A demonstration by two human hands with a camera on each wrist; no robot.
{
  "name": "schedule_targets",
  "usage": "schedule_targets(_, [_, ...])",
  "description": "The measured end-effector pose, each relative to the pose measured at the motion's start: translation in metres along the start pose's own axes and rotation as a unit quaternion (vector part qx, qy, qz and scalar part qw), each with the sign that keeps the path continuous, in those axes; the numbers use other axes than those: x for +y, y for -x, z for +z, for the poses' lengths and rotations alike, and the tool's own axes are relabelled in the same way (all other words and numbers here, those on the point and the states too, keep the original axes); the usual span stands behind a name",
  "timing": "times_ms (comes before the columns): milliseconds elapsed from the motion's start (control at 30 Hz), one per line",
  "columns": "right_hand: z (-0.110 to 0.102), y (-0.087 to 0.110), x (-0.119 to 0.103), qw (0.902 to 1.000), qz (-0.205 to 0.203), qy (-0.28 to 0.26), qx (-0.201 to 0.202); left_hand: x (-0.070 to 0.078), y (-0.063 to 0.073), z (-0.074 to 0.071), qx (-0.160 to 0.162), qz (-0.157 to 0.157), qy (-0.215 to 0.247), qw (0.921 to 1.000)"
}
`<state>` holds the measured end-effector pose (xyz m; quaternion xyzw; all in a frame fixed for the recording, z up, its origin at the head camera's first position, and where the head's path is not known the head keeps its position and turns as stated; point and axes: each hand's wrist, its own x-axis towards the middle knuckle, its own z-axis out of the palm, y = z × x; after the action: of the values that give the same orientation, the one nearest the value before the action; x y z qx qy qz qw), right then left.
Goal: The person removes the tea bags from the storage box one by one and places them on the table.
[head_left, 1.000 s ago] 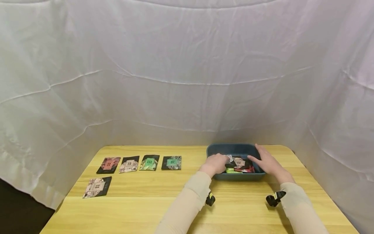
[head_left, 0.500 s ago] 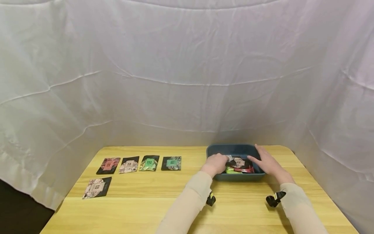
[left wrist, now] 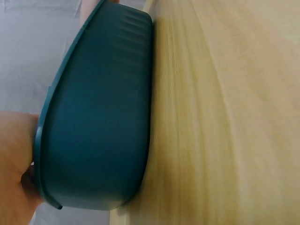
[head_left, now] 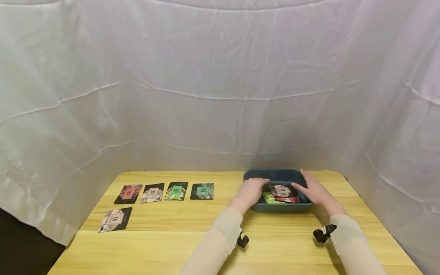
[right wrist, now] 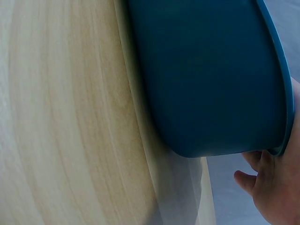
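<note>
A wooden table (head_left: 165,248) bears five packets (head_left: 176,191), one bin (head_left: 282,208).

One bench (head_left: 172,244) carries five loose packets (head_left: 176,191) at the lower left of the frame: four in a row, one below. One bin (head_left: 282,208), right of centre, holds at least three more; overlap hides the exact number. One left grip (head_left: 250,192), one right grip (head_left: 314,191), two black wrist devices (head_left: 242,240).
</note>
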<state>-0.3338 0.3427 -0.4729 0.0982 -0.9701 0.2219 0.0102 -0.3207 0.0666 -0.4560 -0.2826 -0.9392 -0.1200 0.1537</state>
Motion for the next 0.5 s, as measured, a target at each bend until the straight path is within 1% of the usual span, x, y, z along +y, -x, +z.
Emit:
schedule_targets(100, [-0.001, 0.000, 0.000, 1.0000, -0.002, -0.001, 0.003, -0.004, 0.005, -0.002, 0.049, 0.014, 0.016, 0.9986])
schedule_targets(233, [0.000, -0.001, 0.001, 1.0000, -0.006, -0.001, 0.007, -0.011, 0.013, -0.006, 0.095, 0.023, 0.030, 0.9948])
schedule_targets(367, [0.000, -0.001, 0.001, 1.0000, -0.006, -0.002, 0.006, -0.018, 0.025, -0.014, 0.120, 0.020, 0.040, 0.9917])
schedule_targets(500, [0.000, -0.001, 0.002, 1.0000, -0.004, -0.002, 0.003, -0.027, 0.040, -0.024, 0.142, 0.012, 0.061, 0.9879])
